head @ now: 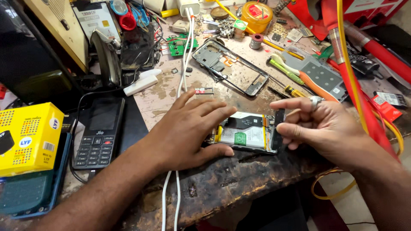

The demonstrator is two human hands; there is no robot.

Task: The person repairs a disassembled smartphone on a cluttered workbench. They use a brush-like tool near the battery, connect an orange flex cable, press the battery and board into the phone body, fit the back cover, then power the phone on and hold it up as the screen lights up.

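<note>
The left hand (188, 132) presses flat, fingers spread, on the open phone (244, 133) while the right hand (319, 124) fingers pinch its black end piece (279, 128) on the table (222, 179).

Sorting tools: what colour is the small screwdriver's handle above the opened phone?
Yellow and black screwdriver, best seen in the head view.
</note>
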